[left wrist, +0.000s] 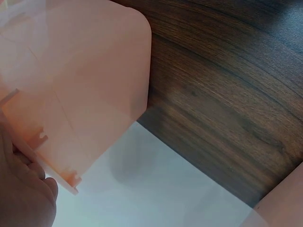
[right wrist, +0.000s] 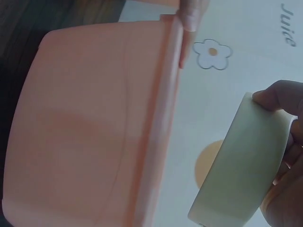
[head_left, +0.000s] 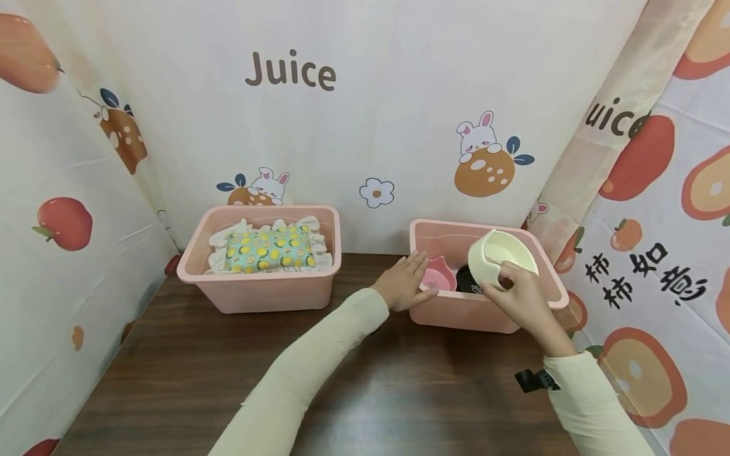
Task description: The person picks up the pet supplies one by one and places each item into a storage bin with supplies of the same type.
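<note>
My right hand (head_left: 521,297) grips the rim of a pale yellow bowl (head_left: 485,258), which is tilted over the right pink bin (head_left: 456,311). The bowl's smooth outer wall (right wrist: 241,165) shows in the right wrist view, held between thumb and fingers. My left hand (head_left: 401,282) rests on that bin's near left corner, fingers stretched over the rim and thumb spread apart. Inside the bin lie a pink bowl (head_left: 436,276) with pointed ear shapes and a black item (head_left: 466,278), partly hidden by the yellow bowl.
Another pink bin (head_left: 268,294) stands to the left, holding a lemon-print cushion (head_left: 270,250) with white frills. Both bins sit on a dark wooden table (head_left: 365,380). Printed white cloth (head_left: 371,126) hangs behind and along both sides.
</note>
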A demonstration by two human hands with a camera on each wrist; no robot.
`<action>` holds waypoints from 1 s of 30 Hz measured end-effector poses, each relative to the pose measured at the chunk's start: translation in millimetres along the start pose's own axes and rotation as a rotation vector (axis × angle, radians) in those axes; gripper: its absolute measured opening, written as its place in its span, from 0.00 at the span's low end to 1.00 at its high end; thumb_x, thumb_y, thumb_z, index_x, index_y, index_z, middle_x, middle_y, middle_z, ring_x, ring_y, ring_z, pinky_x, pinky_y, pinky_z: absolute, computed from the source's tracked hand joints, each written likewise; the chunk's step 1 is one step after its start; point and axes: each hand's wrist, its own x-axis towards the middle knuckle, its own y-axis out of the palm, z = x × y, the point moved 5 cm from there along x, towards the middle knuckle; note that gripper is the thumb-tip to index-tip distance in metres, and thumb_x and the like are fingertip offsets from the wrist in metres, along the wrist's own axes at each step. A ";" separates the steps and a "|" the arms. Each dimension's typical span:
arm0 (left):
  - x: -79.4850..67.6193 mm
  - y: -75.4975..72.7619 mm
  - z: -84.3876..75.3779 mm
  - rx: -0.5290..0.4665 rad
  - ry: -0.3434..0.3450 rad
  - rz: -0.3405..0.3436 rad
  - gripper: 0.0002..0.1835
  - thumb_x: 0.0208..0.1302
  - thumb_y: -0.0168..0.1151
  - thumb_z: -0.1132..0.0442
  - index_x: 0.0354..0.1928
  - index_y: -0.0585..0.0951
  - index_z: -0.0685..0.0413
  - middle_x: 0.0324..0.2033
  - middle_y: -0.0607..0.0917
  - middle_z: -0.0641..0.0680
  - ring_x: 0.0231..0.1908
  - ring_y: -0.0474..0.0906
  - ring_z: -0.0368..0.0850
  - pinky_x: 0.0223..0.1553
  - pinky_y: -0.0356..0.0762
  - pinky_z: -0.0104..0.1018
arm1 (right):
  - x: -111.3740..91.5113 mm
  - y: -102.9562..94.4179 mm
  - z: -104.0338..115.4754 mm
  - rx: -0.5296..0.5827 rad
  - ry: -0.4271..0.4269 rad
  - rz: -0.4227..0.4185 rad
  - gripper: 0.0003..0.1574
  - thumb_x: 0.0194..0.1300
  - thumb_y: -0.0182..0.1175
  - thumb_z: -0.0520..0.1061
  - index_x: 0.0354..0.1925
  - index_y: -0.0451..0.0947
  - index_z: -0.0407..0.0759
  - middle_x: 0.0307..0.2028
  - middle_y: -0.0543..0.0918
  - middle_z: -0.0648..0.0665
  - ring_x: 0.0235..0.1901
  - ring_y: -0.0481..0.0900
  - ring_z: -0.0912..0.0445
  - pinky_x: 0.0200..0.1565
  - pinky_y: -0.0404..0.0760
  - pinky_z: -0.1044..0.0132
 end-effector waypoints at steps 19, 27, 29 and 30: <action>0.1 -0.2 1.6 -0.015 -0.011 -0.008 0.44 0.70 0.33 0.32 0.75 0.47 0.55 0.75 0.48 0.54 0.75 0.40 0.47 0.73 0.42 0.39 | 46.0 51.2 -33.0 0.002 0.101 0.136 0.22 0.52 0.67 0.38 0.15 0.63 0.41 0.15 0.63 0.51 0.18 0.60 0.58 0.21 0.59 0.68; -0.8 -0.7 0.5 -0.019 -0.004 -0.009 0.43 0.70 0.33 0.33 0.75 0.48 0.56 0.75 0.47 0.53 0.75 0.40 0.48 0.73 0.43 0.39 | 53.8 84.9 -50.6 0.023 0.145 0.247 0.25 0.53 0.67 0.38 0.14 0.59 0.44 0.13 0.58 0.53 0.15 0.56 0.59 0.19 0.56 0.68; -1.4 -1.2 0.0 -0.015 -0.007 -0.005 0.43 0.70 0.33 0.33 0.75 0.49 0.56 0.75 0.47 0.53 0.75 0.40 0.48 0.73 0.44 0.40 | 55.1 92.3 -53.9 0.028 0.142 0.277 0.27 0.54 0.67 0.37 0.14 0.58 0.44 0.13 0.57 0.52 0.15 0.53 0.58 0.19 0.55 0.67; -1.7 -1.5 -0.2 -0.015 -0.009 -0.005 0.43 0.70 0.33 0.33 0.75 0.49 0.56 0.75 0.47 0.53 0.75 0.41 0.48 0.73 0.45 0.40 | 55.5 96.2 -55.6 0.029 0.139 0.293 0.27 0.54 0.66 0.38 0.14 0.57 0.44 0.13 0.56 0.52 0.15 0.53 0.58 0.20 0.55 0.67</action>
